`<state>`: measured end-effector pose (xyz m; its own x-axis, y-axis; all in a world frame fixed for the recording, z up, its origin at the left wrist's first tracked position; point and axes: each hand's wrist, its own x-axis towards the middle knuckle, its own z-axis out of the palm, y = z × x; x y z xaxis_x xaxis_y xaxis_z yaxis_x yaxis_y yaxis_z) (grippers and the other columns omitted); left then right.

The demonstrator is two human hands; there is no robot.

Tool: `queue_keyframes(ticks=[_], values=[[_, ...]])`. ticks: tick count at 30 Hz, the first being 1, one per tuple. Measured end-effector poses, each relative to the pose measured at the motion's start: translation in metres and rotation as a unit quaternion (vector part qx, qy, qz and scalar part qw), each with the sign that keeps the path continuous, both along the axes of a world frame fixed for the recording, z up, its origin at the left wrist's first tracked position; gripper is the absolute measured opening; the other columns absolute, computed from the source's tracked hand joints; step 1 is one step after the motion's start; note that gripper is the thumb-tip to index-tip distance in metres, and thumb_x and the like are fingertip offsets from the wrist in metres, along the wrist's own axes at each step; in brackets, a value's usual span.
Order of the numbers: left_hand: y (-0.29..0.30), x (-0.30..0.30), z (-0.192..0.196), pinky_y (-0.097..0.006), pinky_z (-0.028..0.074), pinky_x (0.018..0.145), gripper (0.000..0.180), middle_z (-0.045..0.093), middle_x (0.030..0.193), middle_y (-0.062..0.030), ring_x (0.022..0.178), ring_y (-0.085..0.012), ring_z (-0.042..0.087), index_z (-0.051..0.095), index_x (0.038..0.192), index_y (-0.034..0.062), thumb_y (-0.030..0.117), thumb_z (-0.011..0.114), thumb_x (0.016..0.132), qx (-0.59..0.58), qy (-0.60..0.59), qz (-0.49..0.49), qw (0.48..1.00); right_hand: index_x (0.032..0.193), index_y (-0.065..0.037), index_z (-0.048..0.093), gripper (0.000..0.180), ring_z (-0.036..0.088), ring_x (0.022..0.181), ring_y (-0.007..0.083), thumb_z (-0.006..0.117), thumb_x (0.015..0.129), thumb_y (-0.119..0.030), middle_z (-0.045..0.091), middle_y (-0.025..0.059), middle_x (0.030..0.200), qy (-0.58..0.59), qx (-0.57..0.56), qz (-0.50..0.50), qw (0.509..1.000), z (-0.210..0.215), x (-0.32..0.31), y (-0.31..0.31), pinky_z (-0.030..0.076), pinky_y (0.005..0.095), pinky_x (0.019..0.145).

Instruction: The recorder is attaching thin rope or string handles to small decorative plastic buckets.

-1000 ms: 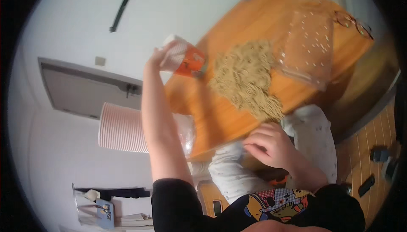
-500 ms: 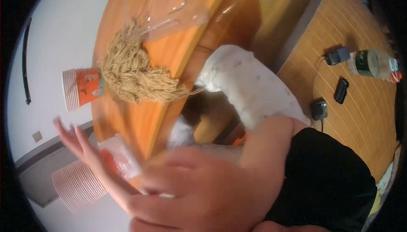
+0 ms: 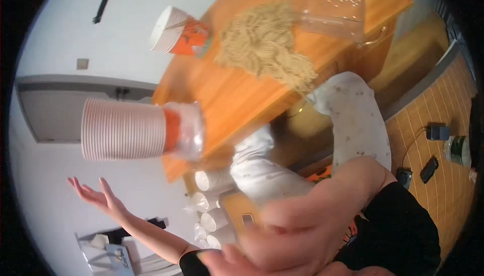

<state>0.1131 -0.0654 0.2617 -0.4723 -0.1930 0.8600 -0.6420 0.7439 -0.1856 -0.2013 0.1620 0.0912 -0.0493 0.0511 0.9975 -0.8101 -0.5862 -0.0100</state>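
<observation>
Orange-banded cup stack beside open left hand

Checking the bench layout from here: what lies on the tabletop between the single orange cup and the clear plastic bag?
In the head view, a loose heap of tan noodles lies on the wooden table between the orange cup and the clear plastic bag.

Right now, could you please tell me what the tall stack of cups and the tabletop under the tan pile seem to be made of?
The stack of pale, orange-banded cups looks like matte paper, judging by its thin layered rims. The orange-brown tabletop looks like smooth varnished wood or laminate; glare leaves it open.
</observation>
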Motion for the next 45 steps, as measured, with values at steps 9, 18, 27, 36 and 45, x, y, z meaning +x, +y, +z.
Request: queue_keyframes(ticks=[9,18,27,36,45], values=[[-0.027,0.017,0.031,-0.050,0.015,0.122,0.065,0.021,0.164,-0.0184,0.153,-0.0324,0.015,0.034,0.154,0.0122,0.035,0.060,0.100,0.027,-0.035,0.106,0.993,0.086,-0.005,0.064,0.021,0.055,0.071,0.0212,0.056,0.095,-0.022,0.064,0.0050,0.076,0.261,-0.143,-0.046,0.954,0.028,0.010,0.033,0.043,0.0364,0.078],[-0.052,-0.005,0.039,-0.043,0.028,0.119,0.056,0.043,0.154,-0.0138,0.145,-0.0275,0.036,0.039,0.153,0.0113,0.036,0.050,0.105,0.268,-0.114,-0.034,0.956,0.094,-0.005,0.063,0.020,0.052,0.091,0.0203,0.057,0.097,-0.024,0.056,0.0058,0.097,0.349,-0.130,0.074,0.925,0.046,0.047,0.029,0.042,0.0399,0.084],[-0.109,0.003,0.046,-0.029,0.043,0.098,0.039,0.068,0.113,-0.0064,0.107,-0.0141,0.059,0.064,0.129,0.0045,0.034,0.055,0.104,0.278,-0.006,0.020,0.960,0.079,-0.019,0.055,0.012,0.048,0.075,0.0137,0.055,0.089,-0.013,0.044,-0.0051,0.085,0.025,-0.263,-0.011,0.964,-0.021,-0.007,0.037,0.035,0.0312,0.068],[-0.090,-0.004,0.073,-0.024,0.042,0.088,0.029,0.069,0.091,0.0035,0.090,-0.0057,0.058,0.072,0.110,0.0048,0.030,0.067,0.097,0.426,0.012,0.007,0.905,0.082,-0.008,0.054,0.014,0.052,0.079,0.0216,0.057,0.086,0.005,0.047,0.0095,0.097,-0.193,-0.058,-0.082,0.976,-0.084,-0.079,-0.002,0.044,0.0350,0.068],[-0.103,0.001,0.079,-0.030,0.036,0.097,0.021,0.070,0.085,0.0028,0.086,-0.0077,0.060,0.075,0.098,0.0128,0.033,0.071,0.093,0.404,0.058,0.040,0.912,0.093,-0.002,0.065,0.018,0.059,0.084,0.0286,0.060,0.080,0.008,0.063,0.0134,0.091,-0.232,0.205,-0.095,0.946,-0.107,-0.093,-0.042,0.047,0.0359,0.073]])
